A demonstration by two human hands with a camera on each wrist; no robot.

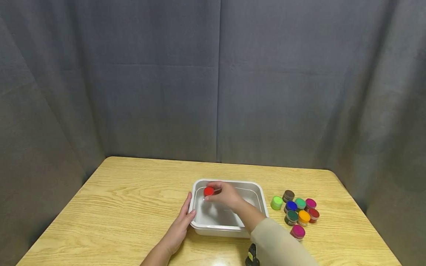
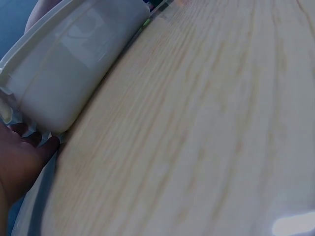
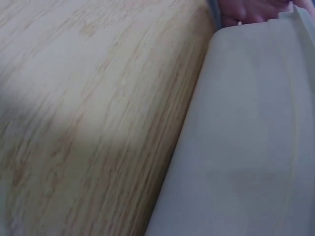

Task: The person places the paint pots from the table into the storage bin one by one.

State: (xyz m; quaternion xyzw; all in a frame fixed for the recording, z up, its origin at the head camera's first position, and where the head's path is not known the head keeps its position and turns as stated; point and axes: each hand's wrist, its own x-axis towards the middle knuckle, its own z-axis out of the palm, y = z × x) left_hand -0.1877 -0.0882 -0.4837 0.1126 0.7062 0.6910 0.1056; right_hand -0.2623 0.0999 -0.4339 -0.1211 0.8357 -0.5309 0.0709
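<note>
A white rectangular tray (image 1: 229,228) with raised walls stands on the wooden table. My left hand (image 1: 178,229) holds its left side, thumb over the rim and the other fingers along the outer wall. In the left wrist view, dark fingers (image 2: 30,147) reach the tray's lower corner. Over the tray's far left part, my right hand (image 1: 226,195) pinches a small jar with a red lid (image 1: 208,191) between thumb and fingers. The right wrist view shows the tray's outer wall (image 3: 236,132) close up, with part of a hand (image 3: 251,11) at its far end.
To the right of the tray, several small jars stand grouped, among them a lime green jar (image 1: 276,203), a blue jar (image 1: 291,207), an orange jar (image 1: 304,217) and a magenta jar (image 1: 297,232) nearest me. Grey curtains (image 1: 159,92) surround the table (image 1: 110,207).
</note>
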